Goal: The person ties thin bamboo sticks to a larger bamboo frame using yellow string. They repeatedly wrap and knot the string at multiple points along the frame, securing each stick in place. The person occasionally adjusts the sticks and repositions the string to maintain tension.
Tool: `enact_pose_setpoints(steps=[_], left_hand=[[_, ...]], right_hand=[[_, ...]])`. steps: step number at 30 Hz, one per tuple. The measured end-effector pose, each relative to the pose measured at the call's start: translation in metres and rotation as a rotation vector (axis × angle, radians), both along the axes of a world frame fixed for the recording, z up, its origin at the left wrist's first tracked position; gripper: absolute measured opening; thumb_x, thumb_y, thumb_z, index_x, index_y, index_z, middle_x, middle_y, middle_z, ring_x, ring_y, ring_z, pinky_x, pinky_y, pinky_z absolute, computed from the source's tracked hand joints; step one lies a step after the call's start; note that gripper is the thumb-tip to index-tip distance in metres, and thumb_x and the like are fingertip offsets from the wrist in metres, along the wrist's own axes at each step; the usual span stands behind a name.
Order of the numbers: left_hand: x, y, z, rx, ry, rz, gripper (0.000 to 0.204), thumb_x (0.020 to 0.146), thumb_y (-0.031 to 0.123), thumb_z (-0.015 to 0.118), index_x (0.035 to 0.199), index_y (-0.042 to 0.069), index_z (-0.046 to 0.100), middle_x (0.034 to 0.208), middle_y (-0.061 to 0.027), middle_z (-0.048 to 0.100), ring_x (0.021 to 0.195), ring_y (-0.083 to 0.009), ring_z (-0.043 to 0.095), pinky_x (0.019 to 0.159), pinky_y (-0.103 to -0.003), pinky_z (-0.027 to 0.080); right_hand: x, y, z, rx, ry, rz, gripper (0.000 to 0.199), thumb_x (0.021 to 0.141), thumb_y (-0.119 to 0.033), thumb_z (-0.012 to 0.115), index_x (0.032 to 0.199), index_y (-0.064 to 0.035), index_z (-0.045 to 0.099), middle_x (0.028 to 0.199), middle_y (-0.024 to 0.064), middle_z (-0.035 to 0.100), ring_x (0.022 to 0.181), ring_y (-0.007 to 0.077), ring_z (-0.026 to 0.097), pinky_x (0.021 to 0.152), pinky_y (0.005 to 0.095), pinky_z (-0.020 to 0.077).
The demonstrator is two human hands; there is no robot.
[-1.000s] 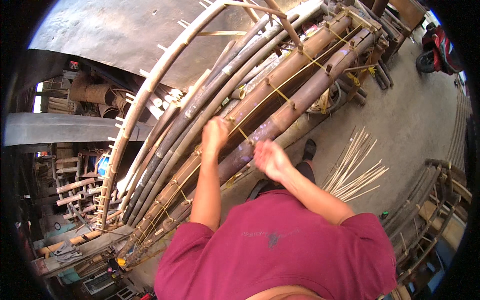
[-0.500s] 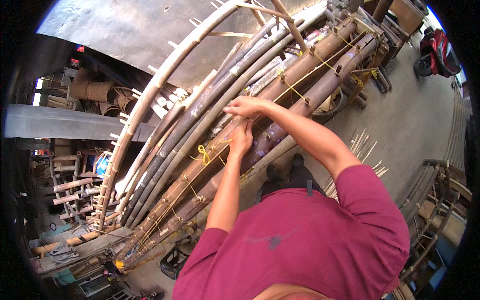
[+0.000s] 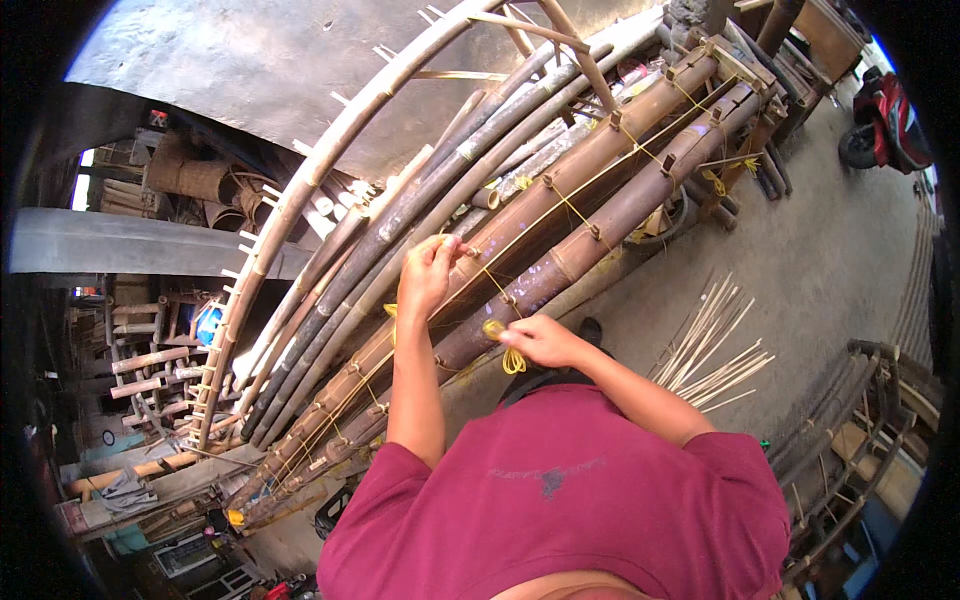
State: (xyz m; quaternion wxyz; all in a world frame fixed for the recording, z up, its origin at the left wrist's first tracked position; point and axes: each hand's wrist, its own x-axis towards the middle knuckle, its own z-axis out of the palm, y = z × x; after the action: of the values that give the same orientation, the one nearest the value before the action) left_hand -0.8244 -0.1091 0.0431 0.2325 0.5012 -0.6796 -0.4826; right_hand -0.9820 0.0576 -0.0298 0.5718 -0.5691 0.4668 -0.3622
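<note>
Two long brown bamboo poles run diagonally in front of me, an upper pole [image 3: 545, 205] and a lower pole [image 3: 575, 255]. Short wooden pegs stand along them, with thin yellow cord [image 3: 570, 203] strung between. My left hand [image 3: 425, 278] is pinched beside a peg [image 3: 473, 252] on the upper pole; what its fingertips hold is too small to make out. Closer to my body, by the lower pole, my right hand [image 3: 545, 342] is closed on a looped bundle of yellow cord [image 3: 513, 360]. Another bit of yellow cord [image 3: 391, 310] shows beside my left forearm.
Dark bamboo poles [image 3: 400, 215] lie stacked beyond, under a curved bamboo rail [image 3: 318, 165] with small pegs. Thin split sticks [image 3: 710, 350] lie on the floor at right. A red motorbike [image 3: 893, 120] stands far right; a bamboo frame [image 3: 880, 400] is at the right edge.
My hands, together at the upper pole before, are now apart. The right hand has come down toward me and holds the cord bundle; the left has shifted left.
</note>
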Motion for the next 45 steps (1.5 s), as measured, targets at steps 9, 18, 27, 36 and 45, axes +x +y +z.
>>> enact_pose_setpoints(steps=[9,18,27,36,45], left_hand=[[-0.015,-0.028,0.0,0.204,0.287,0.168,0.041,0.1,0.036,0.052,0.115,0.0,0.062,0.101,-0.0128,0.07,0.083,-0.0178,0.068,0.07,-0.029,0.056],[-0.006,0.004,0.019,0.559,0.567,0.123,0.053,0.1,0.042,0.047,0.138,0.004,0.045,0.122,-0.0131,0.059,0.092,-0.0262,0.068,0.079,-0.037,0.058],[0.016,0.015,0.018,0.655,0.698,0.042,0.049,0.1,0.037,0.051,0.139,0.007,0.047,0.115,-0.0078,0.062,0.093,-0.018,0.066,0.078,-0.033,0.057],[0.028,0.03,-0.038,0.592,0.893,0.429,0.029,0.099,0.027,0.055,0.114,0.003,0.059,0.095,-0.0052,0.063,0.086,-0.0164,0.063,0.08,-0.038,0.056],[0.032,0.062,-0.005,1.098,0.991,0.157,0.034,0.099,0.029,0.053,0.12,0.001,0.057,0.113,-0.0116,0.063,0.103,-0.0237,0.062,0.095,-0.037,0.05]], right_hand=[[-0.067,0.037,-0.033,0.608,-0.561,-0.602,0.033,0.099,-0.027,0.05,0.087,0.0003,0.064,0.094,0.0099,0.069,0.093,0.0171,0.065,0.089,0.0327,0.0502],[-0.019,-0.045,0.069,-0.407,0.228,-0.445,0.021,0.09,-0.016,0.063,0.106,-0.0018,0.061,0.092,0.0108,0.064,0.082,0.0199,0.063,0.074,0.0323,0.0501],[0.021,-0.089,0.068,-0.41,0.246,-0.503,0.017,0.087,-0.015,0.066,0.099,-0.0039,0.067,0.09,0.0115,0.067,0.082,0.0248,0.064,0.074,0.0358,0.0506],[0.032,-0.095,0.046,-0.08,-0.32,-0.573,0.01,0.092,-0.008,0.062,0.1,-0.0015,0.064,0.088,0.0032,0.067,0.081,0.0084,0.061,0.072,0.0252,0.0511],[0.031,-0.084,0.053,-0.744,0.394,-0.508,0.02,0.077,-0.004,0.066,0.097,-0.0073,0.066,0.099,0.009,0.063,0.093,0.0311,0.059,0.081,0.0392,0.0475]])
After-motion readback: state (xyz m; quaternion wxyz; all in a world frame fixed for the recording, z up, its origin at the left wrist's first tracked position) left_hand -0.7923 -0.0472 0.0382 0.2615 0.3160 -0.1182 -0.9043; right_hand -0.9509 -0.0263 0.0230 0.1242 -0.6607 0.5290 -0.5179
